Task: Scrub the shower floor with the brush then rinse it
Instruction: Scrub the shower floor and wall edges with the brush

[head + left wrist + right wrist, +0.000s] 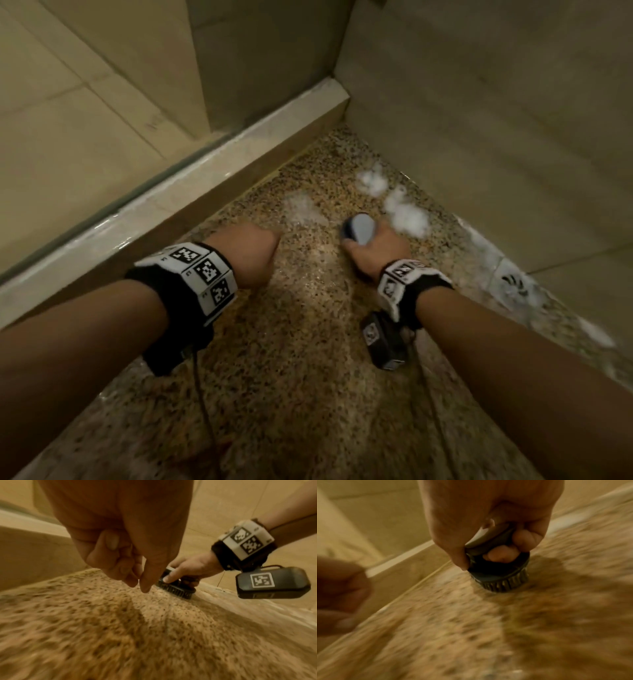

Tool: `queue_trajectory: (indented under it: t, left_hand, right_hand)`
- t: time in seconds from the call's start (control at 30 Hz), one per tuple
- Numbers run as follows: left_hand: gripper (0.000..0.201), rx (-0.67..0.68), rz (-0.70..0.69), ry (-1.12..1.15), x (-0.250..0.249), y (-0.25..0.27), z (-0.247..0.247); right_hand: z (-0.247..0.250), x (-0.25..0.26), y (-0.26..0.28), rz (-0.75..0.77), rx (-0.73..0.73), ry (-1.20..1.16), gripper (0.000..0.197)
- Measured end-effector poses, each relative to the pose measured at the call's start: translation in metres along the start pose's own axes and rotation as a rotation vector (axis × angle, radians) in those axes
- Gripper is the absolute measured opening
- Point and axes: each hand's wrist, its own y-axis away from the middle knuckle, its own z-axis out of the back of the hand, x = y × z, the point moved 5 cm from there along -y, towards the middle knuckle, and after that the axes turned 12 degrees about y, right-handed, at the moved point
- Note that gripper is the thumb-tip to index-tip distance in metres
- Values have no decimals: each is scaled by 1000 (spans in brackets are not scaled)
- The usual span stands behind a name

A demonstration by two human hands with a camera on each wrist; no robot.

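The wet speckled shower floor fills the middle of the head view. My right hand grips a round dark brush with a pale top by its handle. Its bristles press on the floor near the far corner. In the right wrist view my fingers curl under the handle of the brush. White foam lies just beyond the brush. My left hand hovers over the floor left of the brush, fingers curled in and holding nothing. The brush shows behind it.
A pale raised curb with a glass panel runs along the left. Tiled walls close the far and right sides. A foamy floor drain sits at the right edge. More foam patches lie ahead of my left hand.
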Motion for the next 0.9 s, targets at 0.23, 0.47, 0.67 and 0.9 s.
queue_trajectory:
  t: [0.23, 0.47, 0.67, 0.9]
  left_hand:
    - [11, -71, -61, 0, -10, -9, 12]
    - [16, -45, -53, -127, -10, 6, 3]
    - [17, -57, -102, -110, -7, 10, 9]
    - [31, -90, -15, -144, -3, 1, 19]
  right_hand:
    - [2, -26, 25, 31, -78, -41, 66]
    - [-48, 41, 72, 401, 124, 138, 62]
    - [2, -25, 24, 5, -79, 160, 63]
    - [-5, 58, 27, 358, -89, 47, 63]
